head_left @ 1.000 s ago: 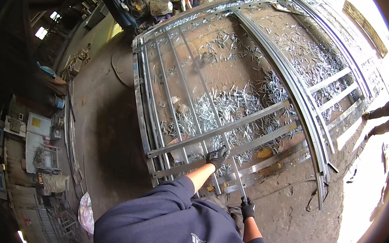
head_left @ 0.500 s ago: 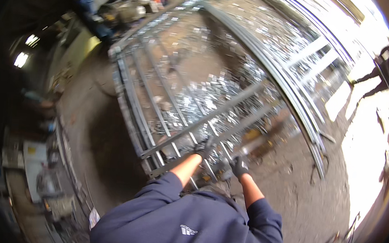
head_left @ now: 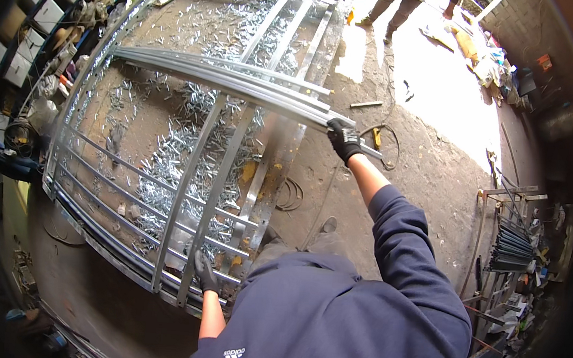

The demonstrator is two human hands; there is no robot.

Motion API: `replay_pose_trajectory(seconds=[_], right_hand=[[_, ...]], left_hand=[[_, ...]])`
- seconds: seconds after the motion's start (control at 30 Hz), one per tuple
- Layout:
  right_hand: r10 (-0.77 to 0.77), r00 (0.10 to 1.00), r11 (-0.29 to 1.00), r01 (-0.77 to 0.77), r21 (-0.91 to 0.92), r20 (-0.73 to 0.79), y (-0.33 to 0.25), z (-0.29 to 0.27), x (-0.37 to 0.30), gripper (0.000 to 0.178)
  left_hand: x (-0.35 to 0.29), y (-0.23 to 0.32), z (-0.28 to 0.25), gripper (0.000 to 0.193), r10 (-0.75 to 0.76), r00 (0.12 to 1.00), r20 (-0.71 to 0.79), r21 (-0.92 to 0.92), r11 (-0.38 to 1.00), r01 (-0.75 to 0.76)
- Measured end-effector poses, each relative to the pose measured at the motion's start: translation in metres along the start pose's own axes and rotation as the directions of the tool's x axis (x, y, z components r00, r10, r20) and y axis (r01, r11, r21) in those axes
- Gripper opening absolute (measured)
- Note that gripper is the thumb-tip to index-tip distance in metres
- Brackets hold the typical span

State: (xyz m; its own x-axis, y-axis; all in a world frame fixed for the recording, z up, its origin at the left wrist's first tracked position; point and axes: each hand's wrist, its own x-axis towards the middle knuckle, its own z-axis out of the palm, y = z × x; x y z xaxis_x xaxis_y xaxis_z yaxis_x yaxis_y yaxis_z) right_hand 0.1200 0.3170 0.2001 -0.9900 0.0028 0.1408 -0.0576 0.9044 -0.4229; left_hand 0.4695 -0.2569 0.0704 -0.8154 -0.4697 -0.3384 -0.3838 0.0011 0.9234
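My right hand [head_left: 345, 140], in a dark glove, is closed round the end of a metal bar in a bundle of long, silvery bars [head_left: 240, 89] lying across the work table. My left hand [head_left: 206, 272], gloved too, is at the near end of a flat metal crossbar [head_left: 222, 167], its fingers seemingly closed on the edge; the fingertips are partly hidden. Another flat crossbar [head_left: 191, 171] runs alongside to the left. Beneath them, several thinner rails [head_left: 145, 179] run crosswise over the table. Heaps of small, shiny metal pieces [head_left: 173, 163] cover much of the tabletop.
A coiled cable with a yellow-handled tool [head_left: 376, 137] lies on the floor to the right, near a short bar [head_left: 366, 104]. Shelves with white boxes [head_left: 49, 12] line the far left. Another person's legs [head_left: 397, 13] show at the back. A rack of dark rods [head_left: 511, 245] stands at right.
My view has swung to the right. My hands, close together before, are now far apart: the right has reached out to the bundle's end, the left remains near the crossbars.
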Motion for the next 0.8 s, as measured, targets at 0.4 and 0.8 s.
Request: replay_pose_trajectory(seconds=[0.4, 0.8], right_hand=[[-0.07, 0.961, 0.92, 0.166, -0.355, 0.268, 0.009, 0.028, 0.069, 0.026], [-0.09, 0.881, 0.963, 0.196, -0.187, 0.464, 0.012, -0.003, 0.096, 0.032]], left_hand=[[-0.171, 0.005, 0.071, 0.054, -0.153, 0.906, -0.395, -0.227, 0.972, 0.065], [-0.23, 0.021, 0.129, 0.053, -0.32, 0.813, -0.487, -0.311, 0.933, 0.181]])
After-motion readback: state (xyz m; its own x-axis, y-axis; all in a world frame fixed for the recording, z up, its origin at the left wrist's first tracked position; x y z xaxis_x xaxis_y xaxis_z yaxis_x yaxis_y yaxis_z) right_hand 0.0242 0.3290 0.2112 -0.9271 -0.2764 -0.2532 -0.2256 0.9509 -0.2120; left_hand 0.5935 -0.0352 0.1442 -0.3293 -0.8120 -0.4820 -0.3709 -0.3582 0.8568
